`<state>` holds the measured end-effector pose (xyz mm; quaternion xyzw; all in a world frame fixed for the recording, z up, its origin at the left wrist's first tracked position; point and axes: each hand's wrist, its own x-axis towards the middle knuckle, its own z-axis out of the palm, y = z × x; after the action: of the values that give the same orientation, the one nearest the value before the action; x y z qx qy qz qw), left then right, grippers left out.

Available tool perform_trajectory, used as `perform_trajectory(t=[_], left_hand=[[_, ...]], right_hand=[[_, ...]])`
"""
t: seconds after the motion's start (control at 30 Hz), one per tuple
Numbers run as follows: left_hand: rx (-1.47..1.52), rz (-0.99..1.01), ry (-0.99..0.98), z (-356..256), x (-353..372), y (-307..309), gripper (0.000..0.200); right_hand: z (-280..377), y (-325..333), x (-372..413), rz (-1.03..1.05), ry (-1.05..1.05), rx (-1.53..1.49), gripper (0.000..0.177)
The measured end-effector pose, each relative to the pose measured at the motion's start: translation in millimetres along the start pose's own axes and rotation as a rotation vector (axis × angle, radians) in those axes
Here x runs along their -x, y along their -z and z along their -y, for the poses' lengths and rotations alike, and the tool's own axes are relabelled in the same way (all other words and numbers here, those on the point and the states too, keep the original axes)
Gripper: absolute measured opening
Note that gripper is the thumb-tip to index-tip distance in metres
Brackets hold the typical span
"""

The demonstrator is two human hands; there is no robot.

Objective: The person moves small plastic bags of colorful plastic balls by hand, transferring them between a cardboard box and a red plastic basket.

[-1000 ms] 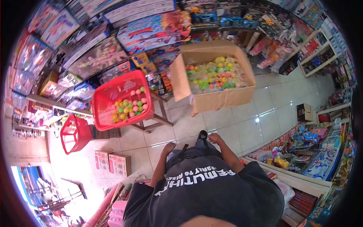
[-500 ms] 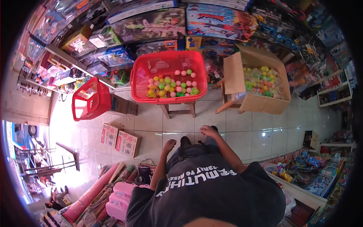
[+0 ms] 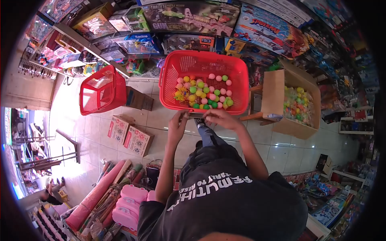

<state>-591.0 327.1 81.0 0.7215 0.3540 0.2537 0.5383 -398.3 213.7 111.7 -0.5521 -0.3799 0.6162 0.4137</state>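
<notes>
A large red plastic basket stands ahead of me, with pink, yellow and green balls spread over its bottom. Close to the basket's front rim is my left hand, its thumb and fingers apart and nothing seen in it. My right hand reaches to the same rim from the right, fingers stretched out and bare. To the right, an open cardboard box on a wooden stool holds many colourful balls, partly under clear plastic.
A second red basket stands at the left on a brown support. Two printed cartons lie on the tiled floor. Boxed toys fill the shelves ahead. Pink cases and rolled sheets are behind my left side.
I have stepped forward, and both hands have moved from beside my body up to the basket's front rim. My fingers have spread. The view has shifted, so the basket sits further right.
</notes>
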Motion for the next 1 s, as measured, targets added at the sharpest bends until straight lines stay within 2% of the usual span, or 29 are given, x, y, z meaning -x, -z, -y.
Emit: perform_trajectory(t=[0.1, 0.13, 0.17, 0.23, 0.27, 0.33, 0.37, 0.43, 0.53, 0.57, 0.63, 0.73, 1.0], left_hand=[[-0.046, 0.016, -0.058, -19.4, -42.8, 9.8, 0.018], [-0.101, 0.028, -0.072, -19.8, -58.4, 11.1, 0.019], [-0.104, 0.029, -0.06, -11.8, -72.1, 11.4, 0.019], [-0.259, 0.151, -0.045, 19.8, -102.0, 5.2, 0.022], [-0.259, 0.15, -0.037, 31.7, -115.6, 1.6, 0.022], [-0.517, 0.43, 0.017, 58.5, -137.0, -4.0, 0.025], [-0.516, 0.431, 0.026, 73.0, -146.8, -8.1, 0.025], [-0.723, 0.633, 0.145, 101.7, -160.4, -17.0, 0.027], [-0.75, 0.658, 0.235, 121.7, -162.4, -19.4, 0.024], [-0.749, 0.651, 0.239, 125.1, -163.4, -19.4, 0.024], [-0.66, 0.604, 0.199, 126.7, -160.1, -17.8, 0.023], [-0.695, 0.594, 0.251, 134.2, -161.7, -20.9, 0.023], [-0.652, 0.714, 0.291, 133.0, -162.5, -22.7, 0.028]], right_hand=[[17.8, 18.3, -36.0, -0.047, -0.022, -0.028, 0.023], [-4.7, 31.7, -61.2, -0.023, 0.063, 0.051, 0.023], [-16.8, 40.7, -82.5, -0.018, 0.057, 0.042, 0.023], [-32.5, 55.6, -120.8, 0.006, -0.004, 0.466, 0.031], [-44.6, 59.1, -136.4, 0.012, -0.008, 0.463, 0.031], [-61.1, 57.4, -162.3, 0.085, 0.021, 0.797, 0.043], [-65.9, 54.6, -172.1, 0.092, 0.018, 0.792, 0.043], [-66.5, 45.3, -185.5, 0.165, -0.099, 0.881, 0.059], [-59.5, 35.2, -187.0, 0.165, -0.221, 0.93, 0.066], [-66.0, 35.2, -189.0, 0.172, -0.218, 0.934, 0.066], [-85.2, 32.9, -194.4, 0.029, -0.078, 0.836, 0.061], [-93.5, 29.5, -195.5, -0.009, -0.102, 0.785, 0.052], [-117.3, 25.8, -195.2, -0.133, 0.057, 0.859, 0.038]])
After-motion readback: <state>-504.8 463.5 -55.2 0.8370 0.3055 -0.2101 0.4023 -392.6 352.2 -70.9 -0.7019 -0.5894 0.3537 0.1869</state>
